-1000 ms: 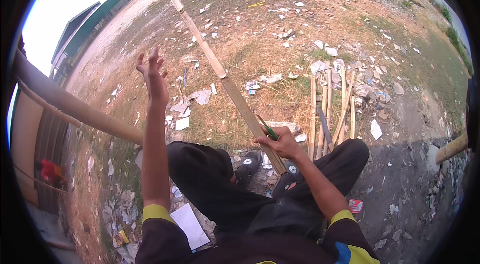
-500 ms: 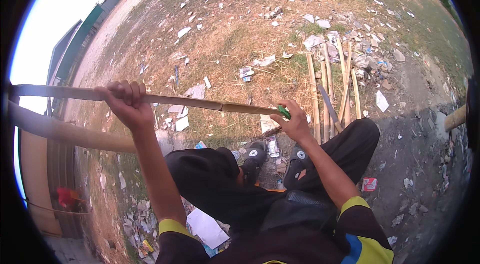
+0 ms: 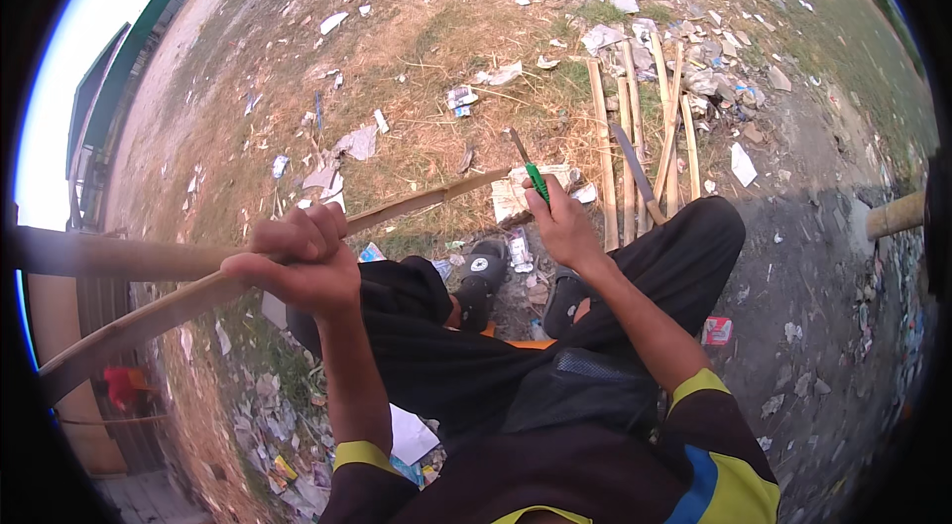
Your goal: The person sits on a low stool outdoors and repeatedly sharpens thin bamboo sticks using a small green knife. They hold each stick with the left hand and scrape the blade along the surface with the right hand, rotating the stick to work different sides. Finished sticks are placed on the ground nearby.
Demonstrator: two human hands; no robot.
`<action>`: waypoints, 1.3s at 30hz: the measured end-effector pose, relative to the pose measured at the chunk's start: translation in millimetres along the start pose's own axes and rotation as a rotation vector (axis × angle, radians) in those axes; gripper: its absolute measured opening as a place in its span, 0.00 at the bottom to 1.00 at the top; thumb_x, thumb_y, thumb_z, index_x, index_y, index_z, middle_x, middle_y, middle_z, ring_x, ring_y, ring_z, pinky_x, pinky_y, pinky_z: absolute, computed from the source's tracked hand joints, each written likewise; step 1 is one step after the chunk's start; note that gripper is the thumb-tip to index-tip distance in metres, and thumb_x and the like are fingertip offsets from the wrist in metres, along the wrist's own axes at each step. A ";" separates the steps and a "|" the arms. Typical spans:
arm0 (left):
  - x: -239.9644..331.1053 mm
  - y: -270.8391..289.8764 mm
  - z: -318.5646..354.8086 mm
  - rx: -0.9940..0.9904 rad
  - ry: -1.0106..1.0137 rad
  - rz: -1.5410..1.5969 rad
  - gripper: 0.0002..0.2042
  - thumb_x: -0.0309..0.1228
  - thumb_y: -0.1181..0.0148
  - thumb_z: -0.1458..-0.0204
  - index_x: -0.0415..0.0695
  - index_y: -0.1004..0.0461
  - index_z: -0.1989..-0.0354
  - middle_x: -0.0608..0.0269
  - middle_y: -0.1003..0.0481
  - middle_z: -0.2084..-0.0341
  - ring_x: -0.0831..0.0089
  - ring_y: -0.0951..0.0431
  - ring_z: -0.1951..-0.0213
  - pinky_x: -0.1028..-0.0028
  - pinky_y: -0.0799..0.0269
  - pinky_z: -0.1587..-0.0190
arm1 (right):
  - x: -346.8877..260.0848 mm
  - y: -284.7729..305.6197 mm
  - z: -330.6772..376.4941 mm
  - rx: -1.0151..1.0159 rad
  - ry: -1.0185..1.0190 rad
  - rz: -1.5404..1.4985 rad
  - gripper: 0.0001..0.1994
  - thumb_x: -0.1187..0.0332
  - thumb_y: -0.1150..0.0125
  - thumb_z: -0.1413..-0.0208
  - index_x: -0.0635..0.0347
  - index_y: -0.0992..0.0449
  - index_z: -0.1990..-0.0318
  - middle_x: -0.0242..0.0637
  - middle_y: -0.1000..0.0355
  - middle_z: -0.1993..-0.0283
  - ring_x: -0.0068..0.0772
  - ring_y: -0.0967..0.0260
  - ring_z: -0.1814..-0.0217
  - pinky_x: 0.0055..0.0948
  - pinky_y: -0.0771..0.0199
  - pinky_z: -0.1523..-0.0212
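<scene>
My left hand is wrapped round a long split bamboo strip, which slopes from the lower left up toward the middle. In my right hand is a green-handled utility knife, its narrow blade pointing up and away. The blade stands just past the strip's far end, apart from it. Beyond my right knee several split bamboo strips lie side by side on the ground. A long-bladed knife rests among them, its handle end close to my knee.
A thick bamboo pole runs in from the left, below my left hand. Another pole end juts in at the right. Paper scraps and rubble litter the dry grass, with a red-and-white packet beside my right leg.
My left hand has come lower and nearer, tilting the strip so its left end drops. My right hand has moved left and up, and the knife has come away from the strip with its blade upward.
</scene>
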State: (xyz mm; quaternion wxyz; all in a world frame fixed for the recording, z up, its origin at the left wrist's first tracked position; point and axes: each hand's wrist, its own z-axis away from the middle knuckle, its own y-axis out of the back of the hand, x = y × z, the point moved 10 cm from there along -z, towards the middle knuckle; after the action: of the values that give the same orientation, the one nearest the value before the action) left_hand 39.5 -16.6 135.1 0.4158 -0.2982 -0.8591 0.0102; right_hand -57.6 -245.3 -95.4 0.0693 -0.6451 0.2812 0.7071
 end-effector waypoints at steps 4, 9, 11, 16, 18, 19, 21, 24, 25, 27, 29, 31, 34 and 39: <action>-28.3 1.1 11.0 0.029 0.044 0.017 0.29 0.60 0.68 0.40 0.48 0.46 0.84 0.73 0.54 0.92 0.80 0.58 0.88 0.74 0.59 0.82 | -12.0 -23.0 9.2 -0.130 0.022 0.071 0.16 0.57 0.55 0.37 0.64 0.35 0.59 0.56 0.32 0.79 0.61 0.32 0.73 0.49 0.37 0.72; -47.1 6.6 30.4 0.012 0.051 0.019 0.27 0.54 0.68 0.37 0.49 0.48 0.84 0.74 0.55 0.92 0.80 0.59 0.89 0.74 0.60 0.82 | -11.9 -47.9 24.0 -0.212 0.052 0.234 0.15 0.60 0.55 0.39 0.68 0.34 0.61 0.61 0.31 0.77 0.65 0.32 0.72 0.55 0.35 0.68; -43.2 -0.4 36.6 -0.025 0.044 0.012 0.27 0.53 0.69 0.36 0.49 0.48 0.84 0.74 0.55 0.93 0.80 0.59 0.89 0.74 0.59 0.82 | -14.3 -55.1 24.7 -0.189 0.066 0.280 0.14 0.62 0.55 0.39 0.67 0.35 0.62 0.60 0.31 0.78 0.65 0.32 0.72 0.56 0.34 0.69; -34.2 -10.4 50.5 -0.079 0.011 -0.101 0.24 0.44 0.63 0.35 0.50 0.51 0.86 0.73 0.55 0.94 0.81 0.59 0.90 0.75 0.59 0.84 | -12.5 -64.0 18.6 -0.169 0.115 0.409 0.11 0.63 0.52 0.40 0.65 0.35 0.64 0.55 0.31 0.80 0.62 0.32 0.75 0.55 0.34 0.72; -32.3 -3.6 47.4 -0.029 -0.054 0.016 0.23 0.32 0.59 0.37 0.48 0.52 0.88 0.73 0.52 0.95 0.82 0.55 0.92 0.76 0.57 0.87 | -11.9 -64.3 12.5 -0.155 0.133 0.431 0.11 0.63 0.52 0.40 0.64 0.35 0.64 0.54 0.31 0.80 0.61 0.32 0.76 0.55 0.33 0.73; -32.0 -0.4 45.7 -0.009 -0.041 0.012 0.23 0.30 0.59 0.38 0.48 0.52 0.88 0.73 0.52 0.95 0.82 0.55 0.92 0.76 0.58 0.87 | -12.9 -65.1 9.9 -0.145 0.137 0.433 0.11 0.63 0.52 0.40 0.64 0.35 0.64 0.54 0.31 0.81 0.61 0.32 0.77 0.54 0.32 0.73; -32.9 4.0 43.0 0.027 -0.010 0.001 0.20 0.25 0.60 0.43 0.48 0.53 0.88 0.73 0.52 0.95 0.82 0.56 0.91 0.76 0.58 0.87 | -6.8 -68.8 8.0 -0.151 0.142 0.459 0.11 0.63 0.53 0.40 0.63 0.35 0.63 0.54 0.30 0.80 0.61 0.31 0.76 0.53 0.31 0.74; -34.8 8.6 42.5 0.060 0.003 0.007 0.19 0.23 0.60 0.45 0.48 0.53 0.88 0.72 0.53 0.95 0.82 0.56 0.91 0.76 0.58 0.87 | 7.5 -77.8 4.7 -0.183 0.141 0.505 0.12 0.62 0.53 0.40 0.64 0.35 0.61 0.55 0.29 0.80 0.60 0.29 0.76 0.51 0.28 0.74; -36.4 10.4 41.6 0.071 0.019 -0.008 0.19 0.25 0.60 0.44 0.49 0.54 0.88 0.73 0.54 0.95 0.82 0.58 0.91 0.75 0.58 0.86 | 8.9 -77.9 1.2 -0.185 0.131 0.511 0.12 0.62 0.53 0.40 0.64 0.34 0.61 0.55 0.29 0.80 0.60 0.29 0.76 0.51 0.28 0.75; -38.9 14.2 41.3 0.092 0.053 -0.036 0.21 0.27 0.59 0.44 0.50 0.55 0.89 0.73 0.56 0.94 0.82 0.61 0.90 0.75 0.59 0.84 | 12.9 -75.9 -4.4 -0.177 0.124 0.547 0.12 0.62 0.53 0.40 0.63 0.34 0.61 0.55 0.29 0.80 0.60 0.28 0.76 0.50 0.28 0.75; -38.5 18.1 41.5 0.120 0.071 -0.043 0.21 0.27 0.59 0.44 0.50 0.55 0.89 0.73 0.56 0.94 0.82 0.61 0.90 0.75 0.59 0.84 | 10.3 -75.3 -10.8 -0.155 0.140 0.593 0.12 0.62 0.53 0.40 0.63 0.34 0.61 0.55 0.29 0.80 0.60 0.28 0.76 0.51 0.28 0.75; -37.1 19.1 43.4 0.120 0.074 -0.043 0.20 0.27 0.59 0.45 0.50 0.55 0.89 0.73 0.57 0.94 0.82 0.60 0.90 0.75 0.59 0.83 | -1.4 -77.2 3.1 -0.187 0.147 0.579 0.12 0.61 0.52 0.40 0.62 0.34 0.61 0.54 0.29 0.80 0.58 0.28 0.76 0.50 0.27 0.76; -36.7 19.0 44.5 0.107 0.058 -0.013 0.19 0.26 0.59 0.46 0.50 0.54 0.89 0.73 0.56 0.94 0.82 0.59 0.90 0.74 0.59 0.83 | -1.1 -82.6 3.8 -0.197 0.181 0.565 0.12 0.61 0.52 0.40 0.61 0.34 0.62 0.53 0.29 0.80 0.57 0.27 0.76 0.48 0.27 0.76; -48.8 47.6 40.2 0.169 0.085 0.082 0.18 0.22 0.58 0.48 0.48 0.53 0.88 0.71 0.54 0.94 0.81 0.58 0.90 0.74 0.58 0.84 | -7.8 -85.5 -6.8 -0.169 0.219 0.634 0.12 0.60 0.52 0.40 0.61 0.34 0.62 0.52 0.28 0.78 0.56 0.26 0.74 0.48 0.26 0.74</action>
State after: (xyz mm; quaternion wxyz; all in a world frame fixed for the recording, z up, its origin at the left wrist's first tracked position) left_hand 57.7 6.4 61.6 0.4748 -0.2970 -0.8239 0.0872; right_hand -11.0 -175.4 -114.4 -0.2382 -0.6009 0.4139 0.6409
